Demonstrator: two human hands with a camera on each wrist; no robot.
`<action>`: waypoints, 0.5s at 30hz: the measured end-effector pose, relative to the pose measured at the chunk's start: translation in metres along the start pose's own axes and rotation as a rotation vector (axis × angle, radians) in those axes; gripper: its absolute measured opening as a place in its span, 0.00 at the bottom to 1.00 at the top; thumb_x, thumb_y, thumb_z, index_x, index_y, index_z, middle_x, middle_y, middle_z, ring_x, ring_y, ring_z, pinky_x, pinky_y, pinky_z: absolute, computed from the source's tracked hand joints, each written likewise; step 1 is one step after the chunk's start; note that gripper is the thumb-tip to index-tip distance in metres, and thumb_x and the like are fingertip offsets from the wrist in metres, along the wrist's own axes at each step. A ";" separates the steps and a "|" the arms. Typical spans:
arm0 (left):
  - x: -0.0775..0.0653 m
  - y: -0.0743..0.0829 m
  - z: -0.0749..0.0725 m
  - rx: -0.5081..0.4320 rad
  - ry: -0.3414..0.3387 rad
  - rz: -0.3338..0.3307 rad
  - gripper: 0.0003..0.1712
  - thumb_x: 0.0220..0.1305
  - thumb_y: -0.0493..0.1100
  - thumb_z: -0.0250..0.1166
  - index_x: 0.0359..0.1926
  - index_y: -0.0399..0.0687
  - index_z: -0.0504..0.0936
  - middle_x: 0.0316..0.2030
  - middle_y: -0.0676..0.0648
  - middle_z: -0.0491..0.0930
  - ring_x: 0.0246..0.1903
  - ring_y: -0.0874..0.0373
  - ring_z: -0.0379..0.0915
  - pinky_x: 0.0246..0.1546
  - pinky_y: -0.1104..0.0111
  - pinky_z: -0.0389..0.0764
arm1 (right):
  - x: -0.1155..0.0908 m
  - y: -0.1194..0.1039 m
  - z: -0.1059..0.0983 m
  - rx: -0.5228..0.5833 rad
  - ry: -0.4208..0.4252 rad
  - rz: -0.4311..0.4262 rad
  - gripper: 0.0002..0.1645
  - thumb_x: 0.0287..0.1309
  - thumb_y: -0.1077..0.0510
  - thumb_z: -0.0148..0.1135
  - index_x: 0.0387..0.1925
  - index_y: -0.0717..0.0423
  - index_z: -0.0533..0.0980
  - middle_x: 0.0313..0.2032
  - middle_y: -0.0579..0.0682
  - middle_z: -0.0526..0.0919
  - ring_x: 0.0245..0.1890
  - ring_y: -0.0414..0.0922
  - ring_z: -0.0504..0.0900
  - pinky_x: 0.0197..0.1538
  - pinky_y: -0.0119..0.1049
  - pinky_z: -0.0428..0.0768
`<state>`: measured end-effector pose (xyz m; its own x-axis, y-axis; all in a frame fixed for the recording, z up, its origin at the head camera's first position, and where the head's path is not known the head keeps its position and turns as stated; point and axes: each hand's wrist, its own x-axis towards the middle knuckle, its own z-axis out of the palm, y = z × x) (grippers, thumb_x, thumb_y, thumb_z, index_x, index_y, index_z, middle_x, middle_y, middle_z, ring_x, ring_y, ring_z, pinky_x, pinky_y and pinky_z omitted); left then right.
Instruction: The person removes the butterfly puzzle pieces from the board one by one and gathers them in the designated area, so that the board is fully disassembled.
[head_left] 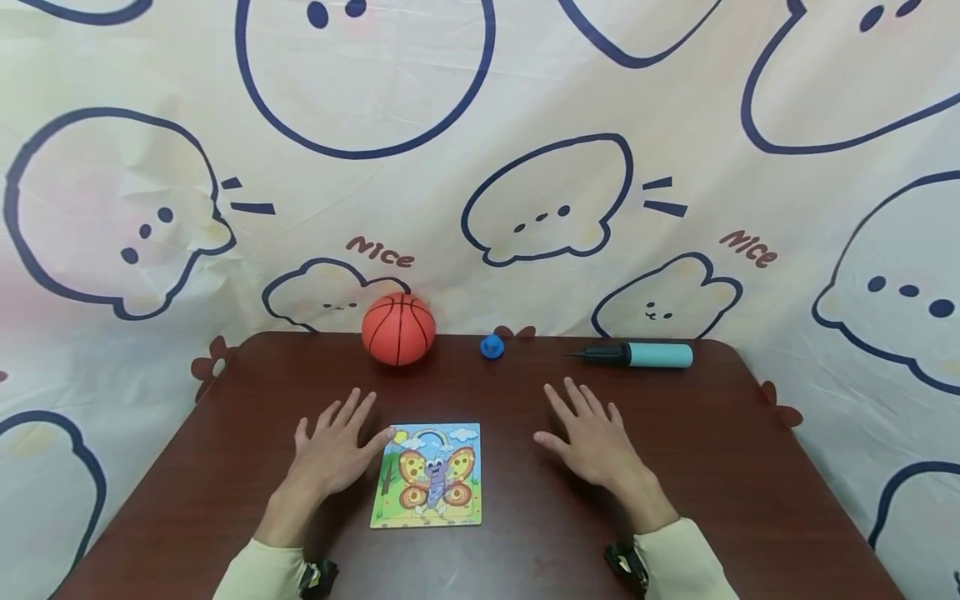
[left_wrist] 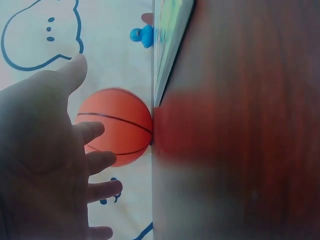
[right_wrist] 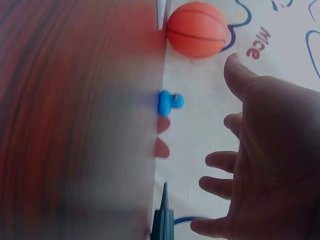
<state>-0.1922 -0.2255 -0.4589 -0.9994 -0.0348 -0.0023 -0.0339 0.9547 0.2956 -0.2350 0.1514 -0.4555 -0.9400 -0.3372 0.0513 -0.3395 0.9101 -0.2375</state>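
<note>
My left hand [head_left: 333, 454] is held with its fingers spread, left of a butterfly picture puzzle [head_left: 427, 479]. Its thumb overlaps the puzzle's upper left corner in the head view; whether they touch I cannot tell. Beyond those fingers stands an orange toy basketball [head_left: 398, 329], also behind the left hand [left_wrist: 45, 150] in the left wrist view. On the right, my right hand [head_left: 592, 437] has its fingers spread and holds nothing. A teal and black hand pump [head_left: 648, 355] with a thin needle tip lies past it. A small blue toy [right_wrist: 167, 102], perhaps a duck, sits between ball and pump.
The things lie on a dark brown wooden table [head_left: 517, 550] with rounded far corners. Behind its far edge hangs a pale cloth [head_left: 540, 292] printed with blue cartoon outlines. The ball, blue toy and pump line the far edge.
</note>
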 end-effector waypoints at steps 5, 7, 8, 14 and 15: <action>-0.002 0.005 0.003 -0.002 -0.046 0.016 0.50 0.60 0.77 0.48 0.75 0.55 0.55 0.75 0.39 0.52 0.69 0.33 0.50 0.62 0.29 0.43 | 0.005 -0.017 0.003 0.020 -0.021 -0.023 0.48 0.60 0.26 0.49 0.76 0.35 0.49 0.76 0.53 0.50 0.74 0.58 0.53 0.68 0.68 0.55; -0.003 0.007 0.004 -0.003 -0.067 0.017 0.51 0.59 0.77 0.50 0.75 0.55 0.56 0.74 0.38 0.54 0.68 0.33 0.52 0.62 0.29 0.44 | 0.007 -0.024 0.004 0.036 -0.033 -0.034 0.48 0.60 0.26 0.49 0.75 0.34 0.48 0.76 0.53 0.50 0.74 0.58 0.54 0.68 0.67 0.57; -0.003 0.008 0.004 0.001 -0.077 0.016 0.50 0.59 0.76 0.51 0.74 0.55 0.56 0.74 0.38 0.55 0.68 0.34 0.52 0.62 0.30 0.45 | 0.007 -0.026 0.005 0.043 -0.040 -0.039 0.47 0.60 0.26 0.49 0.75 0.34 0.48 0.76 0.52 0.50 0.74 0.58 0.54 0.68 0.66 0.57; -0.006 0.010 0.005 0.023 -0.125 0.020 0.49 0.56 0.73 0.59 0.73 0.55 0.60 0.70 0.39 0.63 0.66 0.36 0.57 0.61 0.30 0.49 | 0.011 -0.042 0.010 0.077 -0.067 -0.068 0.47 0.59 0.26 0.50 0.75 0.32 0.49 0.75 0.52 0.53 0.74 0.56 0.56 0.68 0.63 0.60; -0.006 0.010 0.004 0.022 -0.133 0.026 0.49 0.56 0.72 0.60 0.72 0.55 0.61 0.69 0.39 0.63 0.65 0.36 0.57 0.61 0.30 0.50 | 0.012 -0.044 0.011 0.074 -0.067 -0.074 0.47 0.59 0.26 0.49 0.75 0.32 0.49 0.75 0.52 0.54 0.73 0.56 0.57 0.68 0.63 0.61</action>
<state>-0.1862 -0.2144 -0.4600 -0.9922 0.0281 -0.1218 -0.0067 0.9611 0.2759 -0.2311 0.1046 -0.4549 -0.9073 -0.4204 0.0065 -0.4021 0.8629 -0.3063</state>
